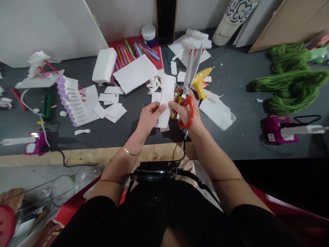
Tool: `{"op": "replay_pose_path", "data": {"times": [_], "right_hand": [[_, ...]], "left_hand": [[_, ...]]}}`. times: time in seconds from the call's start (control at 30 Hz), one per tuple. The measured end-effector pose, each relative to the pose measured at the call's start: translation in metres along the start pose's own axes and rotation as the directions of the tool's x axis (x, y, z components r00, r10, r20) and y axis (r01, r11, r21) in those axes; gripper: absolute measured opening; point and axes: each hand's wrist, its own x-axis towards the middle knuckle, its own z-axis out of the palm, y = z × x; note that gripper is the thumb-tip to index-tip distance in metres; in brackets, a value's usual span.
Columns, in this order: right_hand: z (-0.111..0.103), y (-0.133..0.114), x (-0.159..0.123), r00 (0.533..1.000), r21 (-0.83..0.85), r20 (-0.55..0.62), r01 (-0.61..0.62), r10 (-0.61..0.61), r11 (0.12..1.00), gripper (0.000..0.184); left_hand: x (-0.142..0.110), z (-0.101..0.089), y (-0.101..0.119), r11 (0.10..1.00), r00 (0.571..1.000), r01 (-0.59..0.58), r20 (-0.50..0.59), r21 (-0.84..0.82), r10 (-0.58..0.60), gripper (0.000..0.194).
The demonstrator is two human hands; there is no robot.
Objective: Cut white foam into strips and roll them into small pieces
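Head view: looking down over a black bag (154, 171) on the person's lap at a grey counter (231, 144), with both hands at the centre.

Left hand: the left hand (150, 116) is pinching the lower left edge of a white foam strip (166, 101) between thumb and fingers, and a metal bangle (132, 150) is sitting on its wrist.

Right hand: the right hand (184, 109) is curling closed through the loops of long scissors (189, 73), gripping them upright.

Scissors: the slim blades are parting slightly and pointing toward 12 o'clock, just beside the strip's upper end.

Strip: it is standing nearly upright between both hands, overlapping other white foam pieces.

Nearby: a yellow glue gun (202, 82) is lying at 1 o'clock, and coloured markers (133, 51) are lying on a red board (154, 51) at 11 o'clock. Green yarn (291, 80) is heaping at 3 o'clock, a magenta tool base (279, 128) is sitting at 4 o'clock, and purple-tipped white pieces (70, 101) are lining up at 9 o'clock.
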Motion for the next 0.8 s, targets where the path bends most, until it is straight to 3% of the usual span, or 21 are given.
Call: {"op": "replay_pose_path", "data": {"times": [0.17, 0.47, 0.8], "right_hand": [[0.001, 0.0, 0.0, 0.998, -0.026, 0.054, -0.014, 0.015, 1.0, 0.058], [0.002, -0.006, -0.002, 0.996, -0.016, 0.087, -0.018, 0.019, 1.0, 0.057], [0.007, -0.011, -0.006, 0.997, -0.08, 0.073, -0.023, 0.029, 0.997, 0.051]], "left_hand": [[0.006, 0.002, 0.003, 1.0, 1.0, -0.004, 0.004, -0.016, 0.004, 0.053], [0.021, 0.015, 0.0, 0.968, 0.996, 0.056, -0.052, -0.243, -0.07, 0.05], [0.023, 0.016, 0.001, 0.976, 0.996, 0.028, -0.074, -0.217, -0.045, 0.043]]}}
